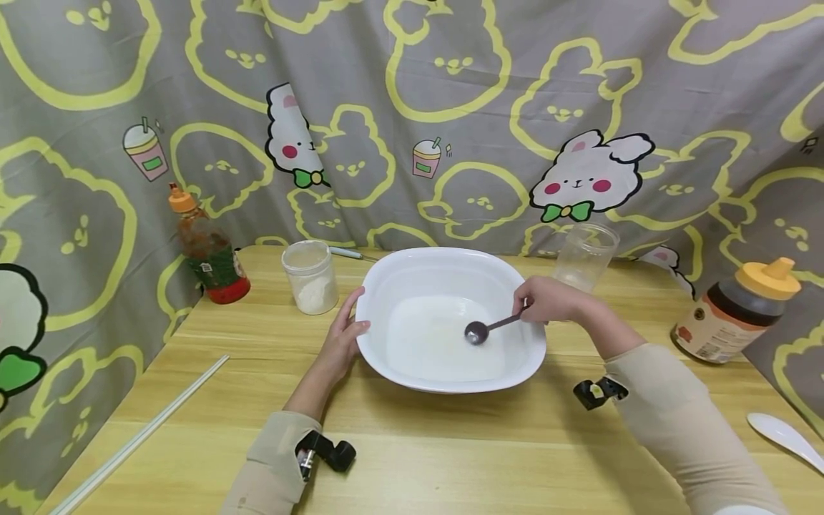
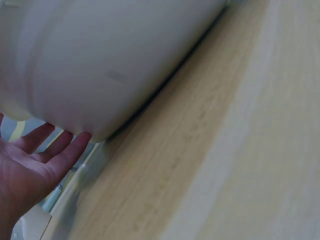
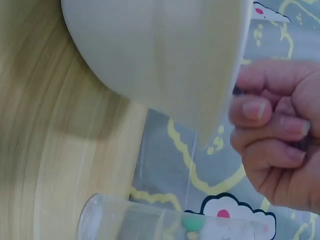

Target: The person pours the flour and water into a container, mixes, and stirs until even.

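Observation:
A white oval basin [image 1: 450, 261] stands on the wooden table, with a pale whitish liquid [image 1: 425, 343] across its bottom. My left hand [image 1: 341, 336] holds its left side, the thumb over the rim. In the left wrist view, the fingertips [image 2: 82, 140] of that hand touch the basin's outer wall [image 2: 115, 60]. My right hand [image 1: 548, 299], over the right rim, pinches the handle of a small dark brown spoon [image 1: 477, 332]. Its round bowl is at the liquid. In the right wrist view the basin wall [image 3: 150, 55] hides most of the spoon, and the fingers are curled.
A jar of white powder [image 1: 309, 279] and a red sauce bottle [image 1: 209, 250] stand at left. Chopsticks [image 1: 141, 433] lie front left. Behind my right hand is a clear jar [image 1: 587, 254]; farther right are a dark sauce bottle [image 1: 734, 311] and a white spoon [image 1: 782, 434]. A curtain [image 1: 360, 64] hangs behind.

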`<state>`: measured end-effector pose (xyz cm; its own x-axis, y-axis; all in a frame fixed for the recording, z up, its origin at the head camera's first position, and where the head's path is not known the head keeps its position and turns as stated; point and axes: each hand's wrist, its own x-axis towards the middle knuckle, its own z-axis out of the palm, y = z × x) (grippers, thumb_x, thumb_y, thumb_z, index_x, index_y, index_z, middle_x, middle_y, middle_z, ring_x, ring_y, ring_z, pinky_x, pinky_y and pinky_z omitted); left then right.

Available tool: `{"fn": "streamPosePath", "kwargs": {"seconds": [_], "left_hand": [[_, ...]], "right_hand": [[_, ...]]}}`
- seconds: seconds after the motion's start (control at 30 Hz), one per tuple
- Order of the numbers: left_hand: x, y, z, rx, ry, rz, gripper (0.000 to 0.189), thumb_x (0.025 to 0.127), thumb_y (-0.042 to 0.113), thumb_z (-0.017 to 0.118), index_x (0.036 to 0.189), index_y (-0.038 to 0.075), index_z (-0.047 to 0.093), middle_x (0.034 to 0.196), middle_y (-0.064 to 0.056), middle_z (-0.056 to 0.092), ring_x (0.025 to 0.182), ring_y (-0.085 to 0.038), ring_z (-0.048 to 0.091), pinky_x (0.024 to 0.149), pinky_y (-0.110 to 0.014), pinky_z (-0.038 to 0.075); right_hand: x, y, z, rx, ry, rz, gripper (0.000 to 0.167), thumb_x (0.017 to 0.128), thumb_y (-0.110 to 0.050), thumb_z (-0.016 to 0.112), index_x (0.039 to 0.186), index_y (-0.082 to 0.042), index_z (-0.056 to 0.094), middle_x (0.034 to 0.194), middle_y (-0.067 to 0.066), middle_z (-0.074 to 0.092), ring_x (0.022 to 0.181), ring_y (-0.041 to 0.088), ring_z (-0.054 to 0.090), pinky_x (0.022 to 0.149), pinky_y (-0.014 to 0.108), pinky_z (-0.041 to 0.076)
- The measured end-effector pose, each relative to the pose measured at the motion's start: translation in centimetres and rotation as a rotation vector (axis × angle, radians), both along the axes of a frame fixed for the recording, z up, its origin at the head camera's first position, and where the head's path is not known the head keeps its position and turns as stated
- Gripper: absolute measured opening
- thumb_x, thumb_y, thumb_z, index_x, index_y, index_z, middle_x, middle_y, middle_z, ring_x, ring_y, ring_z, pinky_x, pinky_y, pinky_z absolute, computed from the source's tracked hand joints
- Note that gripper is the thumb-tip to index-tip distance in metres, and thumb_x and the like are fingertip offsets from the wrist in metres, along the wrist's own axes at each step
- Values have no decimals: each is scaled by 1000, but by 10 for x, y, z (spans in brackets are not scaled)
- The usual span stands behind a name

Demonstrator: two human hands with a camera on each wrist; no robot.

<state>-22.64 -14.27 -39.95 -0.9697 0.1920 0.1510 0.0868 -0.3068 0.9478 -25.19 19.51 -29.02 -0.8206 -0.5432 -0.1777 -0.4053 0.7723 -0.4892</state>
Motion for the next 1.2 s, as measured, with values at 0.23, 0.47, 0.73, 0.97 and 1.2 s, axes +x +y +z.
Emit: {"fn": "streamPosePath", "kwargs": {"seconds": [0.23, 0.47, 0.73, 0.97, 1.2], "left_hand": [[1, 0, 1, 3, 0, 1, 61, 79, 4, 44, 135, 19, 25, 121, -30, 35, 102, -47, 38, 73, -49, 45], [0, 1, 2, -8, -7, -2, 61, 79, 5, 45, 135, 20, 26, 122, -30, 35, 102, -46, 40, 74, -48, 45], [1, 0, 1, -12, 7, 5, 60, 80, 4, 44, 135, 21, 26, 121, -28, 37, 100, -45, 42, 70, -43, 48], [2, 0, 2, -2, -6, 0, 62, 79, 5, 45, 136, 20, 25, 122, -28, 36, 102, -45, 40, 67, -35, 49], [1, 0, 2, 1, -2, -4, 63, 79, 5, 44, 136, 20, 23, 122, -30, 35, 102, -49, 38, 76, -52, 42]], "right_hand": [[-4, -19, -16, -47, 80, -9, 9, 75, 1, 54, 77, -4, 62, 58, 3, 52, 47, 12, 45, 45, 24, 38], [2, -28, -23, -178, -120, 183, 12, 78, 1, 55, 82, -5, 64, 49, 0, 47, 43, 10, 40, 46, 22, 37], [5, -5, -3, -56, -32, 106, 14, 69, 5, 52, 70, -5, 62, 56, -1, 50, 48, 11, 42, 42, 22, 36], [-4, -10, -14, -4, 93, -45, 7, 75, -1, 55, 79, -1, 62, 59, 3, 53, 50, 13, 45, 46, 25, 38], [-3, -35, -31, -186, -46, 116, 9, 80, -3, 56, 86, -4, 62, 50, 3, 50, 45, 12, 44, 49, 25, 39]]}}
